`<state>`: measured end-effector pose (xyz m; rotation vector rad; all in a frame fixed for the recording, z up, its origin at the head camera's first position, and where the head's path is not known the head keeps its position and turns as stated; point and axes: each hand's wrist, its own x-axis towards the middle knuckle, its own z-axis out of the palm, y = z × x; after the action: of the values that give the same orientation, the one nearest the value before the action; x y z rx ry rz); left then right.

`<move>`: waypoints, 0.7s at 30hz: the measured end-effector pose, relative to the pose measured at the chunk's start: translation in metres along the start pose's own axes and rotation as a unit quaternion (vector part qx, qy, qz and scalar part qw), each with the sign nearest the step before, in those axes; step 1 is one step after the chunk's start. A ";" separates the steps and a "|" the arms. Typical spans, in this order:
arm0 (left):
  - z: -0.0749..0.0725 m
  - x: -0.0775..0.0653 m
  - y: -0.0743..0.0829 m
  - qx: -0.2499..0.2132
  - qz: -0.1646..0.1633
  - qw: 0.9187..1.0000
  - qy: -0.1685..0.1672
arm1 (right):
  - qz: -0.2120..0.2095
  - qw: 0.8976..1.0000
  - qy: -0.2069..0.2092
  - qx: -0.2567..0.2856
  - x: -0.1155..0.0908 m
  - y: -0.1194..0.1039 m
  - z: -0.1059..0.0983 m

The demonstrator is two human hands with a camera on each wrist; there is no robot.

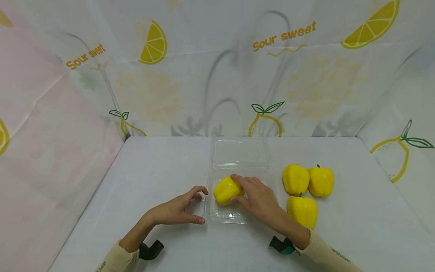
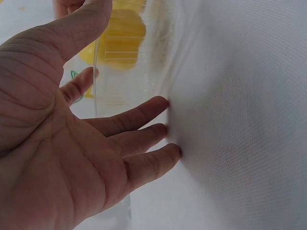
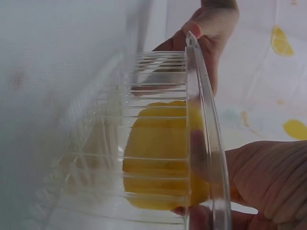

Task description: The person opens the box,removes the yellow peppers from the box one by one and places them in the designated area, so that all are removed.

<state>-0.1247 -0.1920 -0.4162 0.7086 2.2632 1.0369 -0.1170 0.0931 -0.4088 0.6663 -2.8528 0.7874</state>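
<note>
In the head view a clear plastic clamshell box lies on the table with its lid folded back. A yellow bell pepper rests tilted on its side in the base. My right hand holds that pepper from the right, thumb on the near side and fingers on the far side. At the box's left edge is my left hand, its fingers spread and bent slightly. The left wrist view shows this hand with nothing in its palm, fingertips low by the table. Through the ribbed wall, the right wrist view shows the pepper.
Three more yellow bell peppers stand in a group right of the box: one at the back left, one at the back right, one nearer, close to the right forearm. A lemon-printed cloth hangs behind the white table.
</note>
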 end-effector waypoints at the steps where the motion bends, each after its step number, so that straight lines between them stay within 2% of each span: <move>1: 0.000 0.000 0.000 0.000 0.000 1.000 0.000 | 0.000 1.000 -0.001 0.000 0.000 0.000 -0.001; 21: 0.001 -0.001 0.001 -0.004 -0.001 1.000 0.005 | 0.005 1.000 -0.021 0.005 -0.008 0.008 -0.021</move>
<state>-0.1232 -0.1916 -0.4162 0.6983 2.2667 1.0501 -0.1138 0.1135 -0.3962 0.6767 -2.8937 0.8002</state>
